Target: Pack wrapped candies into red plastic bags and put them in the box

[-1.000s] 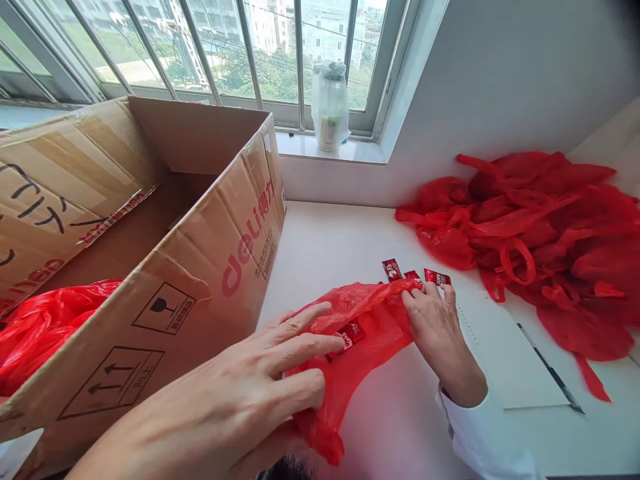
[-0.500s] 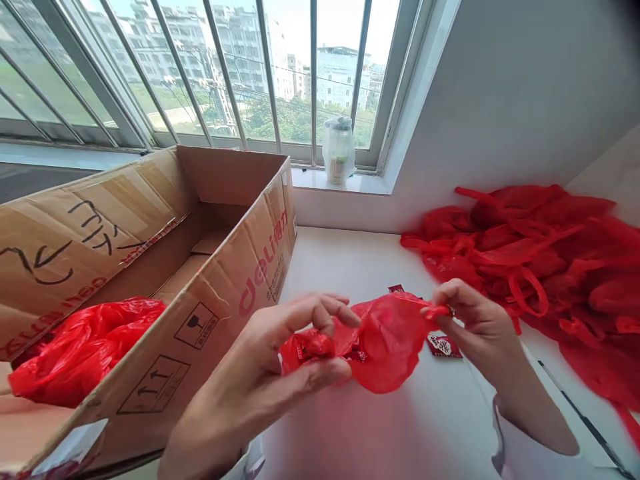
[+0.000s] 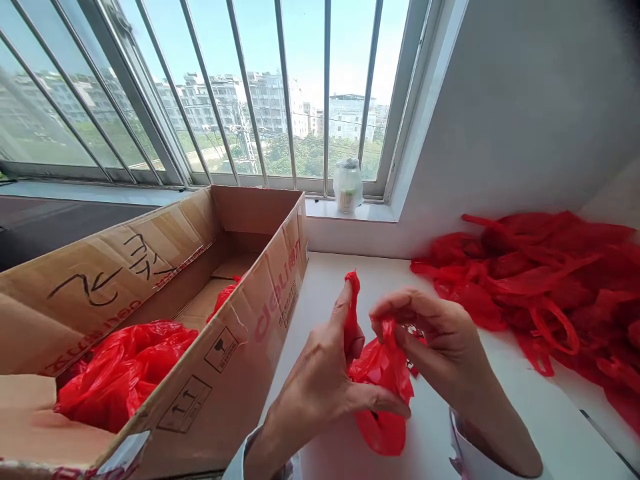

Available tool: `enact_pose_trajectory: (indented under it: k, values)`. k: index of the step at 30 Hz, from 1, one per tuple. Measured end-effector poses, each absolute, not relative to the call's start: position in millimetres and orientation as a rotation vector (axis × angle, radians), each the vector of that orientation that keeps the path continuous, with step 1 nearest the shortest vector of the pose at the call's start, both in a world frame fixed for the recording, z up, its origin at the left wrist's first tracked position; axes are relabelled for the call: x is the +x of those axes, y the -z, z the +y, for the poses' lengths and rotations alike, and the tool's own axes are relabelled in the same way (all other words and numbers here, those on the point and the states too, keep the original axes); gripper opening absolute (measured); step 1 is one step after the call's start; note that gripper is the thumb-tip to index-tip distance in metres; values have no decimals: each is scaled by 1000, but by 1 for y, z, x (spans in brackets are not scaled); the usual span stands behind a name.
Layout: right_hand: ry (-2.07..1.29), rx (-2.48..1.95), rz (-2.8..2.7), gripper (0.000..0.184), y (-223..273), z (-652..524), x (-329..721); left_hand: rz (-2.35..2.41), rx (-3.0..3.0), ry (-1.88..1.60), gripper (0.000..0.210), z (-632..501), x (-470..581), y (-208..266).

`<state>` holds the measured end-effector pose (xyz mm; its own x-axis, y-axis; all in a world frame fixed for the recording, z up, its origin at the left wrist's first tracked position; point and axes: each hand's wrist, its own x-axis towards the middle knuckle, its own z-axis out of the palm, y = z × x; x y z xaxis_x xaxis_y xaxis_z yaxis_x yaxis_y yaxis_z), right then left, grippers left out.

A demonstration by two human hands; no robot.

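Window [image 3: 260,93], far side: sliding type, grey frame, slanting metal bars [image 3: 327,93] across it. Pale, glossy sill [image 3: 377,213]. Daylight enters; pale buildings [image 3: 350,120], greenery and blue sky are visible outside. Plain wall [image 3: 515,113], right: greyish, shaded. White tabletop [image 3: 327,287] below. Dark surface [image 3: 55,223], left: unidentified.

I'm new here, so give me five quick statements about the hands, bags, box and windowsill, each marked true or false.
1. The left hand and right hand both touch a red plastic bag. True.
2. Red plastic lies inside the cardboard box. True.
3. The box is closed. False: its top is open.
4. The wrapped container stands in the box. False: it stands on the windowsill.
5. A red heap lies to the right of both hands. True.
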<state>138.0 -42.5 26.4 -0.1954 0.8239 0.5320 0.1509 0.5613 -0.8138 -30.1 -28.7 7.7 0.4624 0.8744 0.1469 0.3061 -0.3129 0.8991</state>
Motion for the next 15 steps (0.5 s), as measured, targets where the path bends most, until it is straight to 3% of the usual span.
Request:
enact_pose_trajectory:
  k: [1,4,5,10,15]
  values:
    - [-714,-835,-1740,26,-27,-46,137,975,1853,-773,94,-31,-27,-9]
    - [-653,-810,-1963,28,-33,-54,137,848,1892,-721,24,-37,-23,-10]
    - [-641,-776,-2014,29,-35,-55,139,845,1894,-733,19,-38,-24,-10]
    - [-491,-985,-1864,30,-27,-47,155,876,1672,-784,36,-36,-25,-9]
    - [-1015,-1121,-1623,22,1,-38,162,830,1416,-718,45,-31,-22,-5]
